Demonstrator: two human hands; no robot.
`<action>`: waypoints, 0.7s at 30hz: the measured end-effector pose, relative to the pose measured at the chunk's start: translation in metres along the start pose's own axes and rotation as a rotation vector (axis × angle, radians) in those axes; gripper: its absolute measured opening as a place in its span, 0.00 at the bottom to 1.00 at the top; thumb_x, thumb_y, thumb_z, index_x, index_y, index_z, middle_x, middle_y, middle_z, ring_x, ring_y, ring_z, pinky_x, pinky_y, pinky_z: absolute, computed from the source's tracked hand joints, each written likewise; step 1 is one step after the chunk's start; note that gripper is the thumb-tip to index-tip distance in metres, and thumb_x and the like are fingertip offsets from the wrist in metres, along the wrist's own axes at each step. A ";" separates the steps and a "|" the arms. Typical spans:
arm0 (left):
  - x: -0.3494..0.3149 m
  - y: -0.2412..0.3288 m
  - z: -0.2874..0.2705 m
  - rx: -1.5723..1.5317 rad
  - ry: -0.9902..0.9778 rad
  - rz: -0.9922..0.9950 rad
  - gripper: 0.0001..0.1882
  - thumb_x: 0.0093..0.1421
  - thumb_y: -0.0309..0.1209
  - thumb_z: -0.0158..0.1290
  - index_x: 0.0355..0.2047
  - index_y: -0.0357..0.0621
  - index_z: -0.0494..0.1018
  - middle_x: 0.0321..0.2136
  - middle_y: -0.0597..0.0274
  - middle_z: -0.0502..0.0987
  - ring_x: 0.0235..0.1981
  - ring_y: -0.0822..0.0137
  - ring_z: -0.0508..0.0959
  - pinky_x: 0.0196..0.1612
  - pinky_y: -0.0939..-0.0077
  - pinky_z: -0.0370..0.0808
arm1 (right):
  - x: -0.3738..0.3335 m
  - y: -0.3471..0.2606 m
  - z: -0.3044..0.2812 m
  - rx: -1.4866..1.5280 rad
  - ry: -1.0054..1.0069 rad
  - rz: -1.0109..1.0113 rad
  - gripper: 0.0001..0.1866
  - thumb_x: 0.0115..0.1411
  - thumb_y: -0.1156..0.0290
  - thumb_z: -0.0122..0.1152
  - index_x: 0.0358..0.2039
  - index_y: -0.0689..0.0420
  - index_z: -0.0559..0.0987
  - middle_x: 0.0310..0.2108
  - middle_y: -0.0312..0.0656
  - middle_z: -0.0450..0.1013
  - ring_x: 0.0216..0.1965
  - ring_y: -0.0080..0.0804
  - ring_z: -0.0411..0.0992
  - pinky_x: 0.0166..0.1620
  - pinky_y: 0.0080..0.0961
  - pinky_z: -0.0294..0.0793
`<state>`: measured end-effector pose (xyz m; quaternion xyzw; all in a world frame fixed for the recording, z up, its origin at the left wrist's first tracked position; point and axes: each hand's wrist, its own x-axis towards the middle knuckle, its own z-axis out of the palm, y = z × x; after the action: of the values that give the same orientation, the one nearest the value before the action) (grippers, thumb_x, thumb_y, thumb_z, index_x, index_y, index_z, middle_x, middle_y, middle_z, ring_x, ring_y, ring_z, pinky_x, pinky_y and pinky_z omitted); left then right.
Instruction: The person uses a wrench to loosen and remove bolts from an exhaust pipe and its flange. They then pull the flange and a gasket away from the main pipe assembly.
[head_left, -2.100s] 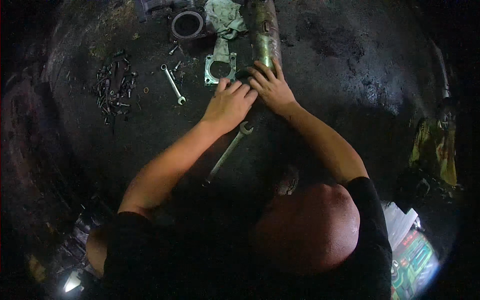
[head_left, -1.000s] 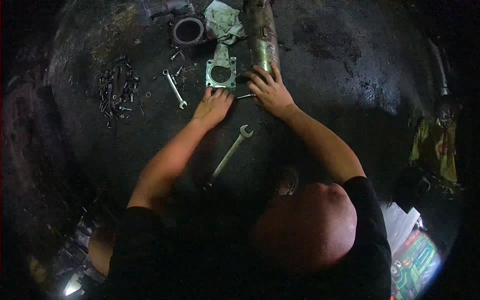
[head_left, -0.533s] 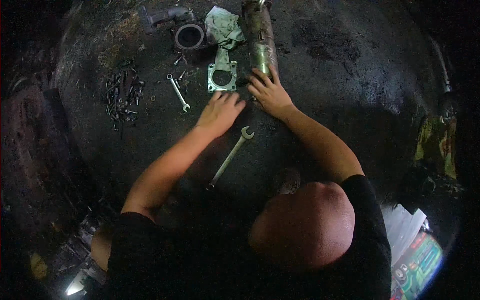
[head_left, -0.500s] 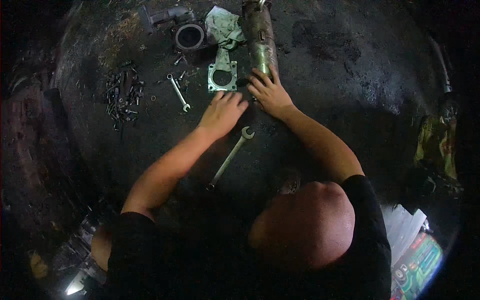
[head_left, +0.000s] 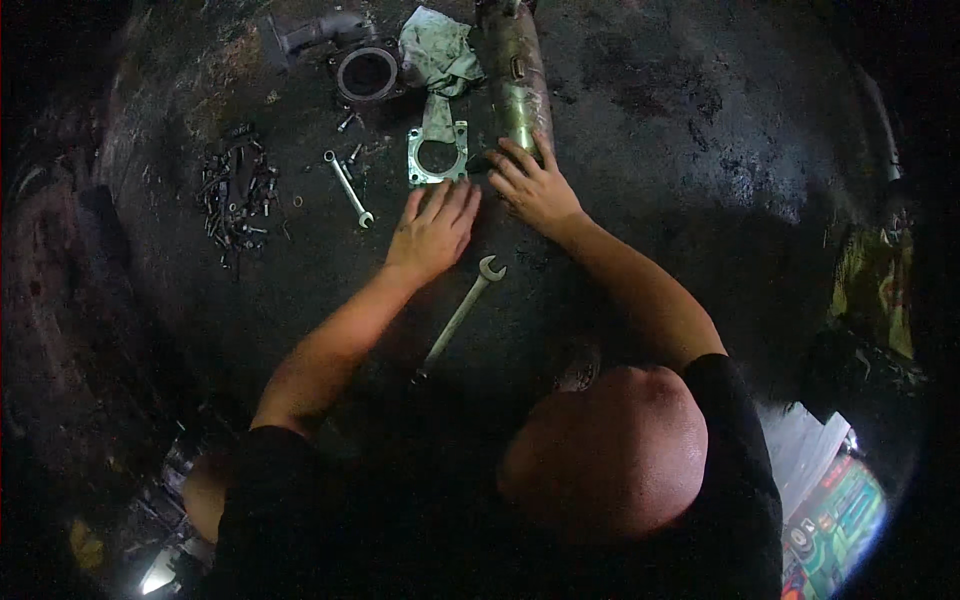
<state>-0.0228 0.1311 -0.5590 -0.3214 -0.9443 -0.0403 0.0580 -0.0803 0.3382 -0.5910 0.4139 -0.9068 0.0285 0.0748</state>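
Note:
My left hand (head_left: 430,235) lies with its fingers stretched out and spread, fingertips at the near edge of a silvery square metal flange plate (head_left: 414,150) with a large round hole. It holds nothing that I can see. My right hand (head_left: 538,195) rests at the near end of a long metal cylinder (head_left: 520,85), its fingers apart and touching or just over that end. A crumpled, stained rag (head_left: 440,50) lies left of the cylinder, and one strip of it reaches down onto the plate. Below my hands lies a large open-end wrench (head_left: 460,320).
A smaller combination wrench (head_left: 347,187) lies left of the plate, with a few loose bolts (head_left: 352,155) beside it. Farther left is a pile of bolts (head_left: 240,200) and a small ring (head_left: 297,201). A curved pipe fitting (head_left: 325,30) and a round-mouthed housing (head_left: 345,85) stand at the far left.
My left hand's fingers have straightened and spread at the plate's near edge. The right hand stays at the cylinder's end. The whole view has shifted slightly.

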 end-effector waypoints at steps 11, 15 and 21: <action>-0.014 -0.009 0.033 -0.039 -0.301 -0.152 0.21 0.57 0.27 0.41 0.52 0.48 0.66 0.48 0.58 0.67 0.51 0.59 0.66 0.57 0.50 0.57 | 0.002 -0.001 -0.008 -0.038 -0.062 0.005 0.20 0.51 0.63 0.58 0.45 0.49 0.69 0.55 0.36 0.61 0.63 0.36 0.50 0.64 0.56 0.40; -0.008 -0.014 0.036 -0.111 -0.291 -0.168 0.18 0.57 0.27 0.42 0.48 0.48 0.70 0.45 0.58 0.69 0.51 0.60 0.67 0.56 0.53 0.60 | 0.000 0.000 -0.004 -0.008 -0.035 0.002 0.21 0.50 0.63 0.59 0.46 0.49 0.69 0.55 0.35 0.60 0.63 0.37 0.50 0.64 0.56 0.40; -0.007 -0.014 0.012 -0.156 -0.359 -0.139 0.17 0.57 0.26 0.42 0.47 0.48 0.71 0.42 0.56 0.69 0.48 0.59 0.69 0.54 0.60 0.63 | 0.000 -0.001 -0.012 0.024 -0.043 -0.001 0.24 0.48 0.62 0.60 0.47 0.49 0.69 0.56 0.35 0.60 0.63 0.37 0.50 0.64 0.55 0.41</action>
<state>-0.0268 0.1175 -0.5719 -0.2609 -0.9534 -0.0592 -0.1391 -0.0782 0.3389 -0.5791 0.4160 -0.9075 0.0306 0.0504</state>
